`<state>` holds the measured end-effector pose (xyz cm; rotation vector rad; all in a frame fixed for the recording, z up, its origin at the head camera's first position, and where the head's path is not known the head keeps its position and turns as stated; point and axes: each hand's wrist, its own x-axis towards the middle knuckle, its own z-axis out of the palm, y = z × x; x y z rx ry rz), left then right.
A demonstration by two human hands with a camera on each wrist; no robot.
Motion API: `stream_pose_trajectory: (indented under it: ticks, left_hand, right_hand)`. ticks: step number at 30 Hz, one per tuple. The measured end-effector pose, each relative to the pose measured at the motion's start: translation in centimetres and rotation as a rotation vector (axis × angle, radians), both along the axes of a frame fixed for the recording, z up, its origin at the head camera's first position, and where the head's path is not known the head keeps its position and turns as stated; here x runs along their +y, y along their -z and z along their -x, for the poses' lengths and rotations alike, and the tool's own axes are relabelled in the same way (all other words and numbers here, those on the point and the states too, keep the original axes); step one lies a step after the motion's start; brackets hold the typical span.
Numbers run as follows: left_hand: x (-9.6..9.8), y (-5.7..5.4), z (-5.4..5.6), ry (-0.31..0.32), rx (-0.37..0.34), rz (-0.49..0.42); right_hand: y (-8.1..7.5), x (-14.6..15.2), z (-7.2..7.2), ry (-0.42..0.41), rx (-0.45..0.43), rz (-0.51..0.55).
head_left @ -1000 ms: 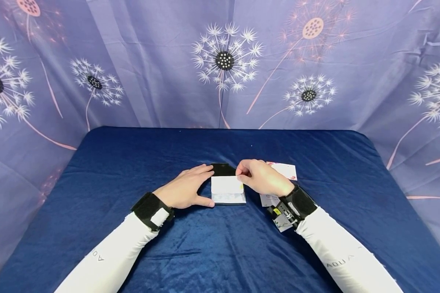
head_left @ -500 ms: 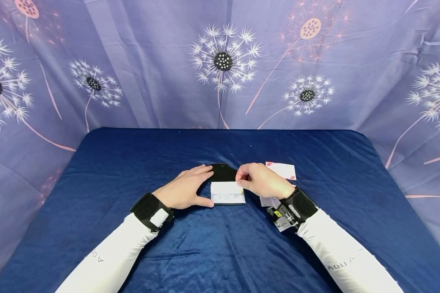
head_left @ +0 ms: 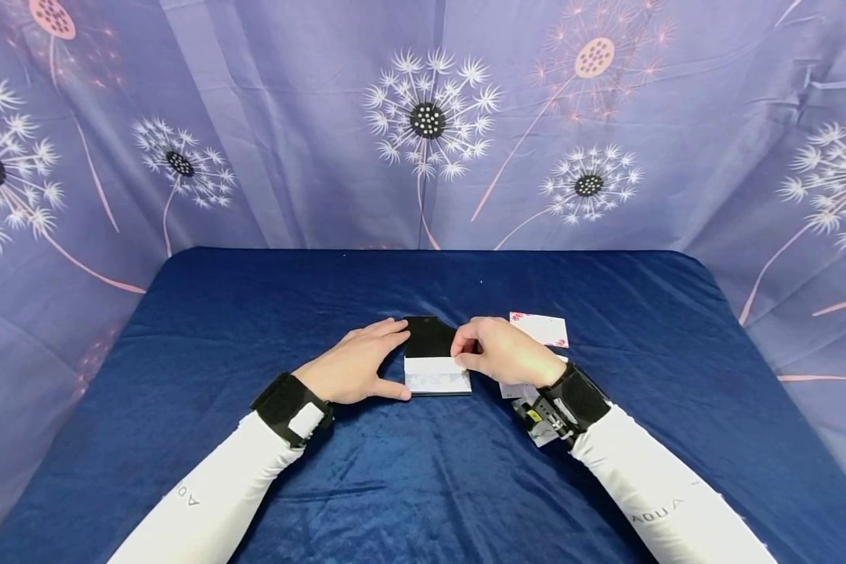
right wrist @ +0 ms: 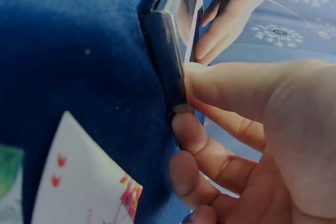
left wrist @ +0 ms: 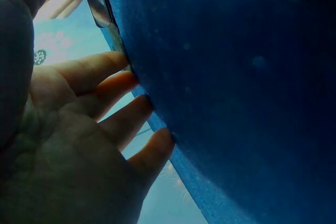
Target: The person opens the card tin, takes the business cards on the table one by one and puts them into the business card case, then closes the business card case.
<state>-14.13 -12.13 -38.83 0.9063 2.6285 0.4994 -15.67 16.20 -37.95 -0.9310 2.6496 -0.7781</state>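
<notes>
A black card holder lies spread on the table, a clear pocket across its near part. A white card sits partly inside that pocket, its upper strip showing. My right hand pinches the card's right side between thumb and index finger; the right wrist view shows the thumb at the holder's edge and the other fingers loosely bent. With fingers spread, my left hand rests along the holder's left side, thumb near the lower corner and fingertips by the upper part. Only the holder's corner shows in the left wrist view.
Right of the holder lies a white card with red floral corners. Another printed card and a greenish card lie partly under my right wrist. Blue cloth covers the table; a purple dandelion curtain hangs behind it.
The white card has slid toward me, deeper into the clear pocket, and more of the black holder shows above it. My right hand moved down with it; the left stayed in place.
</notes>
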Motion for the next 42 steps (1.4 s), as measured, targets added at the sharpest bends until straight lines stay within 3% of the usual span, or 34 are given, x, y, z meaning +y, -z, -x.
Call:
stream_pose_trajectory:
  ticks: [7, 13, 25, 36, 42]
  left_hand:
    - [0.0, -0.1, -0.1, 0.003, 0.006, -0.003]
    - [0.0, 0.1, 0.0, 0.003, 0.007, -0.009]
    - [-0.1, -0.3, -0.3, 0.003, 0.001, -0.014]
    - [0.0, -0.2, -0.2, 0.000, -0.002, -0.011]
    - [-0.1, 0.0, -0.2, 0.003, 0.002, -0.010]
  right_hand:
    - [-0.2, 0.5, -0.1, 0.017, -0.001, 0.004]
    - [-1.0, 1.7, 0.0, 0.085, -0.031, 0.035]
    - [-2.6, 4.6, 0.5, 0.192, 0.005, 0.025]
    - [-2.3, 8.1, 1.2, 0.265, 0.016, 0.019]
    - [-1.9, 10.2, 1.6, 0.328, -0.054, 0.005]
